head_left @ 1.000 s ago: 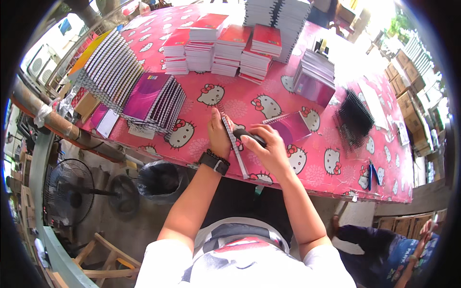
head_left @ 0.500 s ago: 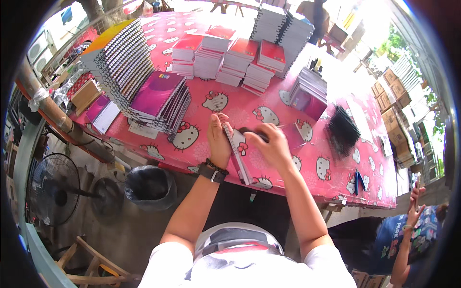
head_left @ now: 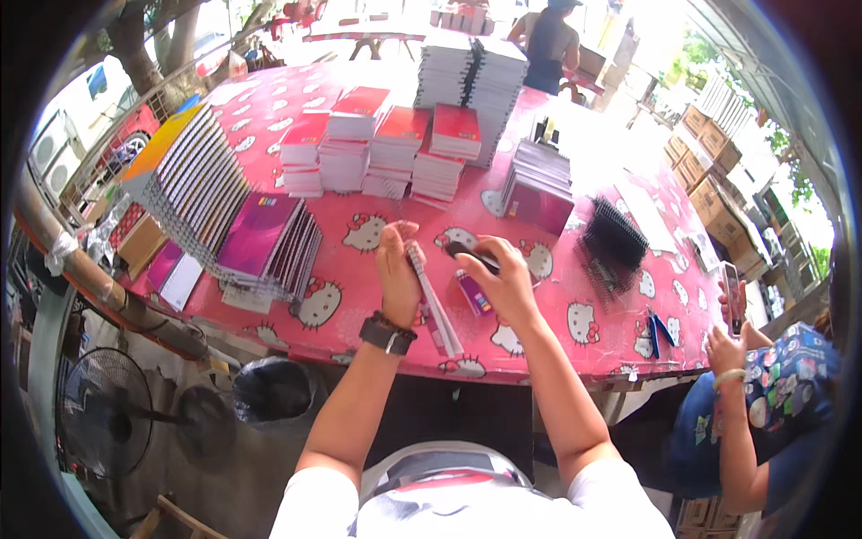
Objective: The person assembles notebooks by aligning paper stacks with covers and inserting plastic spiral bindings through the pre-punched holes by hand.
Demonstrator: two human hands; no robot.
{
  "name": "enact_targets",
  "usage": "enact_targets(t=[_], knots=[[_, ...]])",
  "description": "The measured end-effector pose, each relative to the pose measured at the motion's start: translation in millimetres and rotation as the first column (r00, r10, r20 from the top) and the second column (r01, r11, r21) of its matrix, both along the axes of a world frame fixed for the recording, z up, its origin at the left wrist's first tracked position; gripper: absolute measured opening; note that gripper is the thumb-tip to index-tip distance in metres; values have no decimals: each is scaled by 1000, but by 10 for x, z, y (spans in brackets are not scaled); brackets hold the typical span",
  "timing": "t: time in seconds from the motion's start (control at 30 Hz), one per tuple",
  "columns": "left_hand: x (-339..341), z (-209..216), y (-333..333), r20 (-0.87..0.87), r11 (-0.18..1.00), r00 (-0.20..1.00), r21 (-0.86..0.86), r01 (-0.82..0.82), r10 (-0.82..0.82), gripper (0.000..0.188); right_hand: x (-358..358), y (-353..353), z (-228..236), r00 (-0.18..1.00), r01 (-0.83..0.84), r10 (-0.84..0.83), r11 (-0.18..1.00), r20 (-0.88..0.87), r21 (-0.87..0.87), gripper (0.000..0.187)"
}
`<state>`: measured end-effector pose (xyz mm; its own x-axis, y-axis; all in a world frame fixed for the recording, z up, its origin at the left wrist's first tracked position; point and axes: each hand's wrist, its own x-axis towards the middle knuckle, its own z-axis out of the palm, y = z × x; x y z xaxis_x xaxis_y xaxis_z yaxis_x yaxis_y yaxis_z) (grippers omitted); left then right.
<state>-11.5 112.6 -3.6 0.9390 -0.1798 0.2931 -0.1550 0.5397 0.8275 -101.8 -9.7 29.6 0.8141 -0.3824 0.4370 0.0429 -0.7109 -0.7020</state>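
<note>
My left hand (head_left: 399, 274), with a dark watch and beaded bracelet on its wrist, grips a thin notebook (head_left: 436, 314) held nearly edge-on. A row of holes or coils runs along its near-upright edge; I cannot tell which. In my right hand (head_left: 507, 283) is a small dark handheld object (head_left: 474, 258), its kind unclear, with fingers curled round it. Under that hand a purple cover (head_left: 475, 295) lies on the table, partly hidden. Black binding coils (head_left: 618, 235) sit in a pile to the right, and blue-handled pliers (head_left: 660, 332) lie nearer the edge.
A pink patterned cloth covers the table (head_left: 359, 269). Spiral notebooks (head_left: 193, 180) are stacked at left, red-covered blocks (head_left: 373, 135) behind, taller coil-bound stacks (head_left: 471, 90) beyond. Purple books (head_left: 539, 193) stand right of centre. A person with a phone (head_left: 732, 301) is at right; a fan (head_left: 108, 409) at left.
The view has shifted, so the table sits lower and further left. My right hand stays close to the notebook, and the dark object in it shows more clearly. The person at right has raised the phone.
</note>
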Motion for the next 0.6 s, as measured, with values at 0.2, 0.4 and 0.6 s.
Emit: enact_targets(t=[0.2,0.4,0.6], knots=[[103,-63,-63,-15,983,994,148,112,-111,47,-207,-856,-79,940,337,-340,898,41,-283,40],[-56,117,-242,411,835,898,542,-100,-159,34,-160,-805,90,959,282,-267,912,90,-299,29],[-220,201,-363,561,660,744,719,-219,-363,18,-129,-473,158,942,-150,310,733,-129,664,24]])
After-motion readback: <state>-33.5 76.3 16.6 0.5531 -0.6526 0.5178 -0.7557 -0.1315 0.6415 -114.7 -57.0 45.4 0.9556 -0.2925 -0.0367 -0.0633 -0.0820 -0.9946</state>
